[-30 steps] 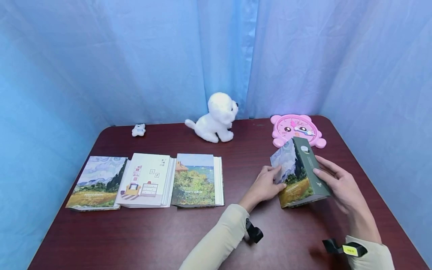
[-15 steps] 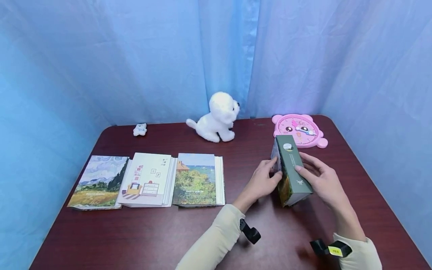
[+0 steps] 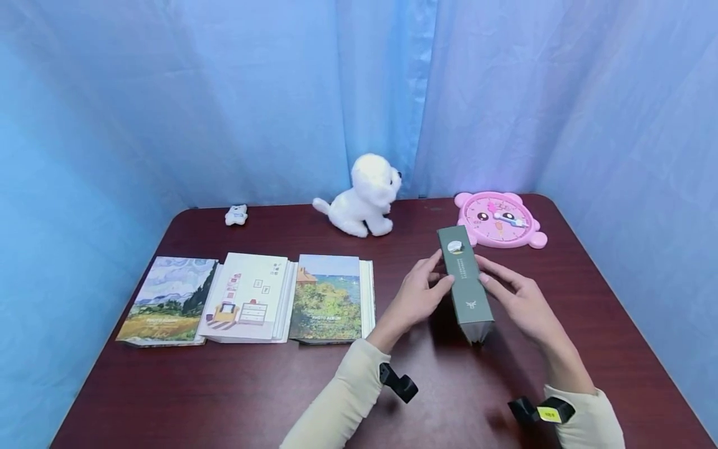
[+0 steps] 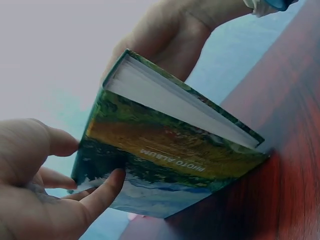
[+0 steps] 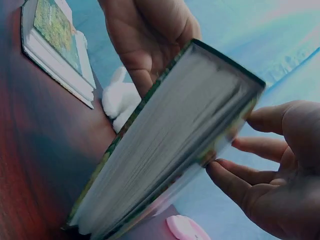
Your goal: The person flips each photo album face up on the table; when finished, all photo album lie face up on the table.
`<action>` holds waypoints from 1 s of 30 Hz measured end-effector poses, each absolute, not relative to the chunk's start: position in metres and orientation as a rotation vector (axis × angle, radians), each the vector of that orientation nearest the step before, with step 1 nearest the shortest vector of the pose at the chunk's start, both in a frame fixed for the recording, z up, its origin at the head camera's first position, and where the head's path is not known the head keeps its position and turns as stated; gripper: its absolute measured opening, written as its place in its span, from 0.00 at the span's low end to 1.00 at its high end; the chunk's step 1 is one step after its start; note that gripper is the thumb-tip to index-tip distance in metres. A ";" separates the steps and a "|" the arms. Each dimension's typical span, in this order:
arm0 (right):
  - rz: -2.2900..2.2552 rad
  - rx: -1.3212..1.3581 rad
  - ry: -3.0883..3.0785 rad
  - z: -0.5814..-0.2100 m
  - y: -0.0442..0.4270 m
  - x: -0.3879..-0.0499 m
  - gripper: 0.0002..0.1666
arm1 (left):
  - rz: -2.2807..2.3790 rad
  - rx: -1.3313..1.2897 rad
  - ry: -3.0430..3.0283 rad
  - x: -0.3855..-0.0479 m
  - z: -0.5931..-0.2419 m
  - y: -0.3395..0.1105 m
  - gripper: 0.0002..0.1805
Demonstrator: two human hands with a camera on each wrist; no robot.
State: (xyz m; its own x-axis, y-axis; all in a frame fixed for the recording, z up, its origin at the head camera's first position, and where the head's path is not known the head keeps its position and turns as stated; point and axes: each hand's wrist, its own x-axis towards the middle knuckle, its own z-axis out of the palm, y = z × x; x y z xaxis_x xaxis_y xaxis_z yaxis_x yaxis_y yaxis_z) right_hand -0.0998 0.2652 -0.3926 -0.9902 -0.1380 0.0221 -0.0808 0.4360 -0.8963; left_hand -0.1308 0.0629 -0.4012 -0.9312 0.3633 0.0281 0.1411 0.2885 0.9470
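A thick photo album stands on its page edges on the dark red table, green spine up. Its covers spread slightly at the bottom in the right wrist view. My left hand touches the left cover with fingertips and thumb; in the left wrist view these fingers lie on the painted landscape front. My right hand rests its thumb and fingertips against the opposite cover, and the right wrist view shows its fingers fairly straight. The album is held between both hands.
Three photo albums lie in an overlapping row at left: a landscape one, a white one and a seaside one. Along the back are a small white bear, a white plush dog and a pink toy clock behind the album.
Both hands have moved the album leftward and turned it from showing its front cover to spine up, bringing it more upright. The right hand has followed it left.
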 end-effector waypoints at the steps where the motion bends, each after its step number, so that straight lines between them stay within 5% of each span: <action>1: -1.628 -0.225 2.602 -0.395 0.265 -0.101 0.29 | 1.689 0.461 2.363 -0.131 -0.401 0.060 0.34; 18: -1.308 -0.221 2.648 -0.442 0.252 -0.111 0.36 | 1.631 0.215 2.296 -0.133 -0.409 0.022 0.42; 30: -1.253 -0.175 2.690 -0.455 0.241 -0.111 0.44 | 1.426 0.165 2.395 -0.135 -0.422 0.005 0.38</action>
State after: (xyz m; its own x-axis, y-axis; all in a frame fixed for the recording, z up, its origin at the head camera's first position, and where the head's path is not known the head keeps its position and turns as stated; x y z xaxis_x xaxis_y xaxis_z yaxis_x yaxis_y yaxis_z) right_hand -0.1108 0.2412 -0.4548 -0.9789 -0.1767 -0.1025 -0.0353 0.6405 -0.7672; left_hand -0.1349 0.0048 -0.4222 -0.9329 0.2729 -0.2350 -0.0767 0.4871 0.8700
